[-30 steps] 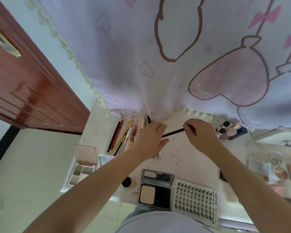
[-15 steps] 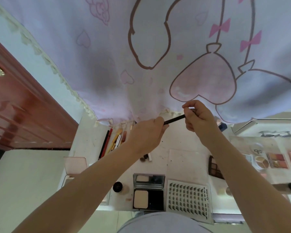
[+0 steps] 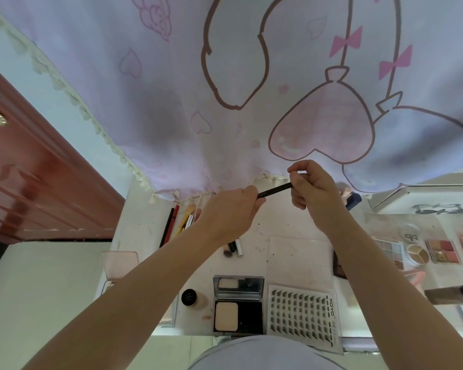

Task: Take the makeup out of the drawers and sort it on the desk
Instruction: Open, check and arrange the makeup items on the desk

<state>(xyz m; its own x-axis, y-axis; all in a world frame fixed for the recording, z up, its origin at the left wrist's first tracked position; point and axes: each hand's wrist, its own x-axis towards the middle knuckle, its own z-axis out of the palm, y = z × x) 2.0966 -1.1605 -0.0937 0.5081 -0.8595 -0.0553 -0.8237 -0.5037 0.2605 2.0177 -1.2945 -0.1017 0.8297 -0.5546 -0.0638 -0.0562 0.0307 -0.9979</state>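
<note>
Both hands hold a thin black makeup pencil (image 3: 274, 190) above the back of the white desk (image 3: 284, 228). My left hand (image 3: 229, 213) pinches its left end, my right hand (image 3: 312, 186) grips its right end. Under my left hand lies a row of pencils and brushes (image 3: 178, 222), partly hidden. Nearer me sit an open powder compact (image 3: 238, 303), a false-lash card (image 3: 302, 315) and a small black-capped jar (image 3: 189, 297). Eyeshadow and blush palettes (image 3: 439, 251) lie at the right.
A lilac cartoon-print curtain (image 3: 251, 89) hangs over the desk's back edge. A red-brown wooden door (image 3: 32, 188) stands at the left. A pink open case (image 3: 119, 263) sits at the desk's left edge. A small brush and white tube (image 3: 234, 247) lie mid-desk.
Both hands have lifted the pencil up off the desk. My left hand, flat over the pencil row a second ago, now pinches the pencil's left end. The camera tilted upward.
</note>
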